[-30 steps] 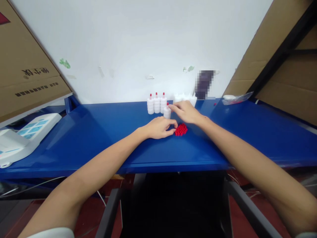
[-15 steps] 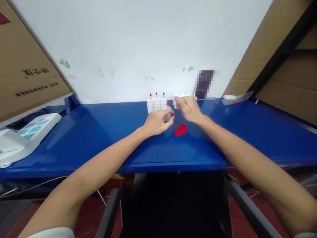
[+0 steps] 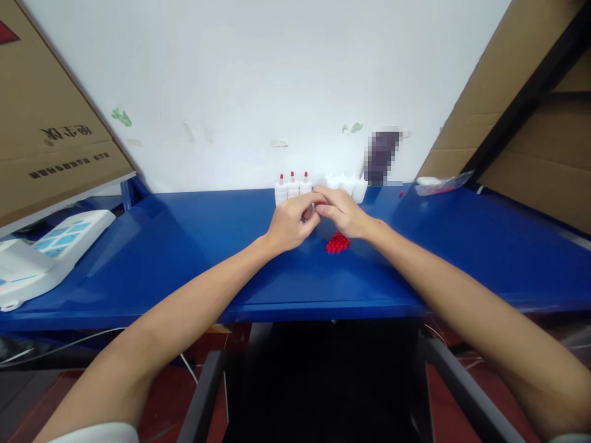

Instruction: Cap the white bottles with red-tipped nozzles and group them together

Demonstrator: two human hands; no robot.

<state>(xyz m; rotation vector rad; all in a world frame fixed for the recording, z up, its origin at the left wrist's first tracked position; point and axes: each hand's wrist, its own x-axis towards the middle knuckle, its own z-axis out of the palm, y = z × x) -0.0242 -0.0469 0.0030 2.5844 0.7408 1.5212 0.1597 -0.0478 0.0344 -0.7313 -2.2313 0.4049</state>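
My left hand point(image 3: 292, 223) and my right hand point(image 3: 345, 213) meet fingertip to fingertip above the blue table. Between the pinched fingers shows a small red cap point(image 3: 322, 203); whatever else lies in the pinch is hidden. Just behind my left hand stand white squeeze bottles point(image 3: 281, 194) with red-capped nozzles, their lower parts partly covered by the hand. More white bottles point(image 3: 358, 191), with no red tips visible, are behind my right hand. Close in front of the hands lies a pile of loose red caps point(image 3: 338, 243).
The blue table point(image 3: 194, 246) runs along a white wall. A dark pixelated object point(image 3: 382, 157) leans there. One stray red cap point(image 3: 401, 194) and a clear plastic bag point(image 3: 446, 184) lie at the right. A white device point(image 3: 60, 246) sits left, with cardboard point(image 3: 55, 117) above.
My right hand has moved left and slightly down, so its fingertips now touch those of my left hand. The capped bottle seen beside my left fingers is now hidden.
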